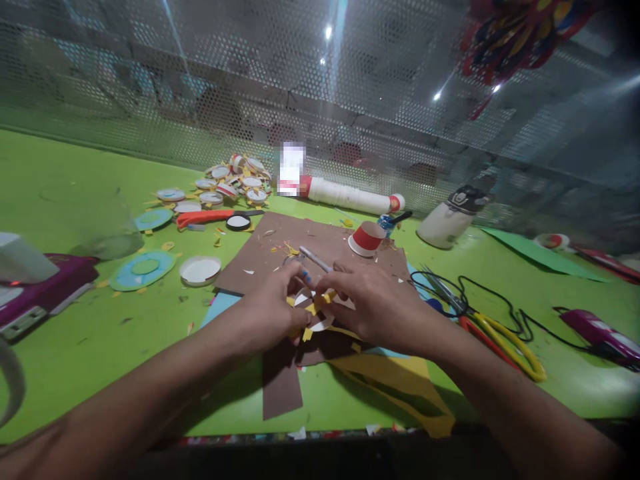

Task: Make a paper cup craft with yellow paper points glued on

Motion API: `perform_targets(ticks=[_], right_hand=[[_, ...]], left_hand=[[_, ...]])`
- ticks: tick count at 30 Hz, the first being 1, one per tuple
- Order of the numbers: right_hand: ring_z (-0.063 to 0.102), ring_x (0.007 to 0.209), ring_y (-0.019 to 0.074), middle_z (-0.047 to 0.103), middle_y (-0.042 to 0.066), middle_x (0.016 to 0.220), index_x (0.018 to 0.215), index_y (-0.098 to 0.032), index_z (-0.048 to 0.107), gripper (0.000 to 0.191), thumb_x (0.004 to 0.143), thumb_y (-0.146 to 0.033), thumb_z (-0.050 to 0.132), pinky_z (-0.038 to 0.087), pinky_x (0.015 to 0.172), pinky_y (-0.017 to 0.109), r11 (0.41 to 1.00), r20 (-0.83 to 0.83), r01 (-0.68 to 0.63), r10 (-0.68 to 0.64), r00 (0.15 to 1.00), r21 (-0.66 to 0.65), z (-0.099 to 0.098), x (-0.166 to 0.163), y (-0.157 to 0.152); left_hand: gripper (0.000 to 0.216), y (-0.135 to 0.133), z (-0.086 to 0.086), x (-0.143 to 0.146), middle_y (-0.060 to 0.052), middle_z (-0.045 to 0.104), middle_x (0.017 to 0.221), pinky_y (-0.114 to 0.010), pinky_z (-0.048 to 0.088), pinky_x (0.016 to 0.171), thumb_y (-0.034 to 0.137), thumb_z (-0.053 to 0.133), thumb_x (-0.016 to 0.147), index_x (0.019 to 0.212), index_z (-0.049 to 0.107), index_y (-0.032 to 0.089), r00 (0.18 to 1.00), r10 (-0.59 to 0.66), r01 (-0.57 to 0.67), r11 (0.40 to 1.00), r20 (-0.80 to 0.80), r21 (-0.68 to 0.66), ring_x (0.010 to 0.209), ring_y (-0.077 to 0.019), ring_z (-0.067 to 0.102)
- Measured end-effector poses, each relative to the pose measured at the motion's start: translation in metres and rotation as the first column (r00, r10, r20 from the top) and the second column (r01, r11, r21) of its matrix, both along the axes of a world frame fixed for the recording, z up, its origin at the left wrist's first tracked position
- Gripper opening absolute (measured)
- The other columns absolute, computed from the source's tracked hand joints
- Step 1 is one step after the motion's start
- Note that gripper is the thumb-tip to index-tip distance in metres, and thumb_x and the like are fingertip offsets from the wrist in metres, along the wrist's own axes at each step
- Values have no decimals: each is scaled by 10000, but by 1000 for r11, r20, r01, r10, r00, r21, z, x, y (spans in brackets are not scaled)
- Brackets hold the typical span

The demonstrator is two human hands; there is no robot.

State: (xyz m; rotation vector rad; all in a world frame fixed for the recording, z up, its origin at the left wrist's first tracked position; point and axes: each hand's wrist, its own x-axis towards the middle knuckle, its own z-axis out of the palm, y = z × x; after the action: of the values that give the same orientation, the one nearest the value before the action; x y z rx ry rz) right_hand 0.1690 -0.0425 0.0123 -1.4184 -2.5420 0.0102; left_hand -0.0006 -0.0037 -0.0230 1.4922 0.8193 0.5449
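My left hand (277,303) is closed on the left edge of a small white paper-cup disc (320,323) with yellow paper tabs round it. My right hand (375,303) pinches at the right side of the same disc, its fingertips on a yellow strip. A slim silver pen-like stick (314,257) juts up and left from beside my right fingers; whether they grip it cannot be made out. Brown sheets (245,267) lie under both hands, strewn with yellow and white scraps. Just beyond my right hand stands a red-and-white cup piece (367,239).
Finished-looking tabbed discs (220,187) are heaped at back left, near orange-handled scissors (207,217). Yellow-and-red scissors (505,340) and a black cord (515,320) lie right. A white bottle (450,217) and a white roll (350,195) stand along the mesh wall (200,80).
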Motion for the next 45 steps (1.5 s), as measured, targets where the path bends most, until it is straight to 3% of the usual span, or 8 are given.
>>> perform_targets(ticks=[4, 10, 20, 30, 35, 41, 45], right_hand=[[515, 690, 150, 602, 35, 797, 916, -189, 652, 119, 822, -160, 585, 309, 587, 250, 1000, 3, 1, 0, 1000, -9, 2, -2, 3], [505, 617, 116, 583, 14, 709, 775, -154, 645, 56, 783, -110, 610, 327, 566, 226, 998, -121, -3, -5, 993, -65, 0, -4, 9], [460, 580, 80, 543, -20, 667, 740, -135, 629, 97, 784, -56, 594, 310, 546, 202, 996, -155, -92, 87, 984, -23, 1, 0, 5], [479, 641, 110, 569, 14, 746, 760, -139, 585, 71, 807, -86, 583, 387, 605, 239, 990, -278, -71, 35, 960, -119, 17, 11, 4], [458, 592, 98, 529, -22, 662, 756, -143, 580, 89, 796, -64, 569, 359, 550, 221, 983, -232, -9, -34, 972, -184, 17, 7, 4], [457, 612, 105, 524, -23, 669, 740, -150, 601, 111, 765, -42, 594, 340, 546, 237, 999, -242, 40, -32, 970, 28, 16, -1, -9], [523, 716, 133, 581, 19, 814, 969, -148, 635, 188, 783, -118, 644, 426, 655, 275, 992, -468, 68, -9, 883, 110, 25, 0, -20]], left_hand=[[275, 1, -3, 0, 42, 503, 788, -232, 405, 449, 174, 595, 682, 884, 412, 206, 1000, 11, -11, 1000, -4, 5, 491, -66, 452], [252, 1, -1, 0, 38, 504, 791, -212, 400, 463, 160, 593, 692, 865, 416, 209, 1000, 10, -10, 997, -3, 72, 542, -73, 483], [288, -2, 5, -1, 20, 531, 831, -254, 460, 476, 127, 604, 659, 859, 414, 210, 999, -20, 22, 997, 32, -76, 536, -89, 513], [163, -2, 9, 0, 25, 570, 675, -229, 424, 488, 94, 523, 652, 791, 529, 179, 1000, -19, 20, 995, 10, -102, 471, -81, 505], [134, -4, 11, 2, 26, 555, 598, -227, 374, 451, 235, 595, 656, 772, 563, 173, 999, 8, -12, 994, -37, -107, 453, -96, 468], [220, -5, 13, 0, 14, 561, 630, -218, 340, 502, 350, 639, 708, 767, 590, 145, 999, 28, -28, 999, -19, -33, 533, -100, 477], [262, -2, 9, -4, -21, 625, 702, -245, 392, 552, 398, 633, 732, 792, 585, 148, 1000, 30, -30, 998, 2, -58, 578, -127, 541]])
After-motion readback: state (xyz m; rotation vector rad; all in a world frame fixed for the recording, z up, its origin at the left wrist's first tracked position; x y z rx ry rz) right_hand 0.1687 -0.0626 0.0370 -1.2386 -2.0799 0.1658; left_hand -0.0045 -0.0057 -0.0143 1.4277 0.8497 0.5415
